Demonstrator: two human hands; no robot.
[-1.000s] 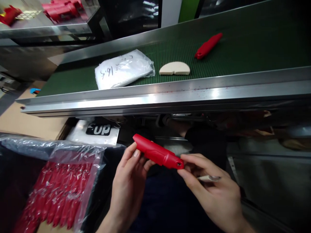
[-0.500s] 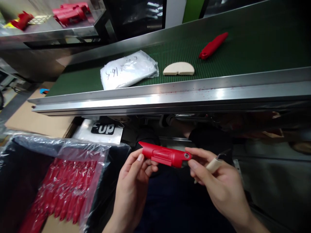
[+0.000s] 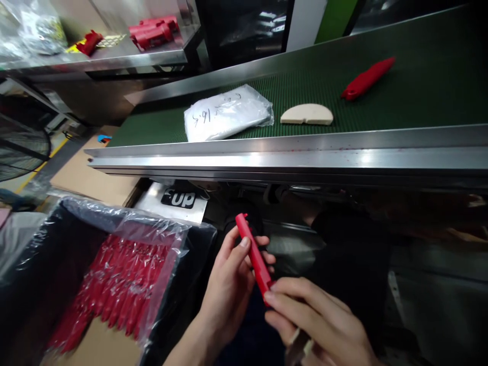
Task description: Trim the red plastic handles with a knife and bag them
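Observation:
A long, narrow red plastic part is held slantwise in front of me, its upper end pointing up and left. My left hand is closed around its middle, thumb on top and fingers behind. The fingertips of my right hand pinch its lower end. Tucked in the palm of that same hand is a small knife with a cream handle, blurred and mostly covered by the fingers. A second red plastic part lies on the green conveyor belt, beyond both hands.
On the belt lie a white plastic-wrapped packet and a cream half-round piece. The conveyor's metal edge runs across. At left, a plastic-lined box holds several red parts. More red pieces lie on a metal table.
The red part has turned from nearly level to steeply slanted, its right end swinging down toward me. My right hand has moved lower with it. The whole view has shifted leftward.

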